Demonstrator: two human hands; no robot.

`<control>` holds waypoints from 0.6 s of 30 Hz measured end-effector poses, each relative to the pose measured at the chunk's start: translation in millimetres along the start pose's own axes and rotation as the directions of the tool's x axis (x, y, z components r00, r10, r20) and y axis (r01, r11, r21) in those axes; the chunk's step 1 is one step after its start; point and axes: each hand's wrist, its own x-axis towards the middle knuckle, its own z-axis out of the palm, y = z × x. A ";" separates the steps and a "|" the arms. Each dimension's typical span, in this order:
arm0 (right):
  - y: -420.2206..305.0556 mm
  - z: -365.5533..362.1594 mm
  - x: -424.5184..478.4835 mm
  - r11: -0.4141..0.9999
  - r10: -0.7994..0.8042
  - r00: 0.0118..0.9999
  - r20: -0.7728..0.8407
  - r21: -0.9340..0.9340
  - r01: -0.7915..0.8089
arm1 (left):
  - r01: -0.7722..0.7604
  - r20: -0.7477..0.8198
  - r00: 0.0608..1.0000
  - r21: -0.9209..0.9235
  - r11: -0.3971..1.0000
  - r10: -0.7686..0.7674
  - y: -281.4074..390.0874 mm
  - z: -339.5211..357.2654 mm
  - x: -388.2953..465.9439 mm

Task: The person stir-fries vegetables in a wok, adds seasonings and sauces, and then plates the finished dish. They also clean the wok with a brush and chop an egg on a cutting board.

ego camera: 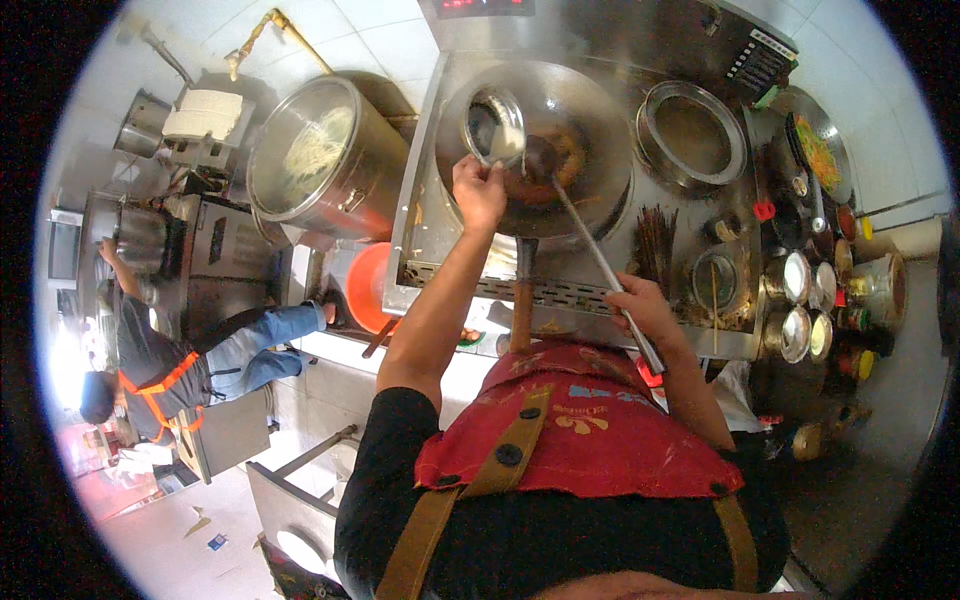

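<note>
A large wok [596,105] with a wooden handle sits on the steel stove, some brown food or sauce in its middle. My left hand [480,187] grips the rim of a small metal bowl [516,105], tilted over the wok's left side, with something pale inside. In my right hand [645,307] is the long metal handle of a ladle [600,251]; its dark round head lies inside the wok, just right of the bowl.
Left of the stove stands a big pot [375,165] holding pale noodles or strands, above an orange basin [371,289]. To the right are a round metal pot [690,135], skewers or sticks [656,240] and several seasoning containers [796,277]. A co-worker [172,375] is at the far left.
</note>
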 end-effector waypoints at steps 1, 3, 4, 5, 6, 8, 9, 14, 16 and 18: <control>-2.4 3.1 -1.8 0.994 -0.065 0.996 -0.060 -0.096 0.059 | 0.036 0.044 0.998 -0.007 0.999 -0.035 7.1 -1.2 -0.1; -7.6 11.2 0.1 0.942 -0.209 0.966 -0.155 -0.297 0.156 | -0.047 0.022 0.999 0.043 0.998 0.046 20.1 -6.6 1.7; 8.1 13.4 16.8 0.919 -0.300 0.937 -0.179 -0.320 0.233 | -0.095 0.010 0.995 0.063 0.993 0.095 25.9 -6.8 4.9; 36.6 17.2 45.2 0.887 -0.387 0.901 -0.196 -0.345 0.306 | -0.121 0.003 0.993 0.049 0.991 0.121 30.0 -7.0 6.1; 35.1 20.3 48.1 0.906 -0.365 0.915 -0.174 -0.292 0.306 | -0.139 -0.008 0.990 0.038 0.990 0.140 28.6 -8.9 7.1; 34.6 12.1 40.0 0.973 -0.213 0.974 -0.081 -0.107 0.204 | -0.159 -0.021 0.987 0.049 0.986 0.160 27.3 -10.3 8.3; 22.0 6.9 24.1 0.996 -0.088 0.996 0.011 0.016 0.088 | -0.156 -0.025 0.987 0.073 0.985 0.158 25.0 -11.9 8.1; 1.5 7.3 9.9 0.957 -0.211 0.970 -0.124 -0.230 0.179 | -0.101 0.038 0.994 0.047 0.994 0.099 36.5 -14.9 12.2; 11.7 26.5 35.6 0.911 -0.362 0.916 -0.175 -0.272 0.309 | -0.100 0.027 0.995 0.069 0.993 0.098 41.2 -14.4 15.4; 14.5 32.6 35.6 0.952 -0.302 0.944 -0.135 -0.083 0.293 | -0.112 0.028 0.993 0.053 0.992 0.111 47.1 -14.8 15.9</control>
